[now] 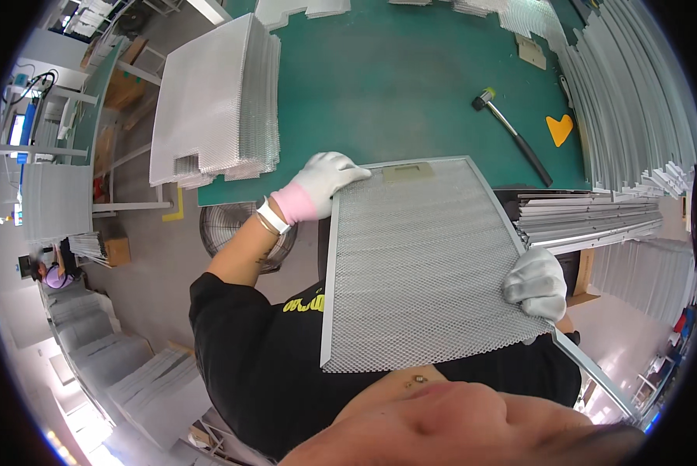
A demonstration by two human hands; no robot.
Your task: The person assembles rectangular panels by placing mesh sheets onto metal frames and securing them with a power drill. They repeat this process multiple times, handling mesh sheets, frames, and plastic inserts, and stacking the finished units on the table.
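Closest to the lens, below the mesh filter panel (422, 264): black shirt (263, 373) with a yellow print, partly hidden behind the panel's near edge. Panel itself: rectangular, silver, expanded-metal mesh in a thin aluminium frame, held tilted over the near edge of the green table (395, 85), far end over the tabletop, near end against the body. Small flat tab at the middle of its far frame edge.

Left hand (325, 180), white-gloved with a pink cuff and a wristband, laid over the panel's far-left corner, fingers spread along the frame; whether gripping or only pressing, cannot tell. Right hand (536, 283), also white-gloved, clenched around the panel's right frame edge near the lower corner.

Beyond the panel, up and right: rubber mallet (512, 133) with a black handle, lying on the table well apart from the panel. Just right of the mallet: small yellow heart-shaped piece (560, 128). Up and left of the panel: stack of mesh sheets (212, 101) overhanging the table's left edge. Right of the panel: long rows of aluminium frame strips (636, 101), and a lower pile (589, 221) close to the right hand. Under the left forearm, left of the panel: round fan (228, 225) on the floor.
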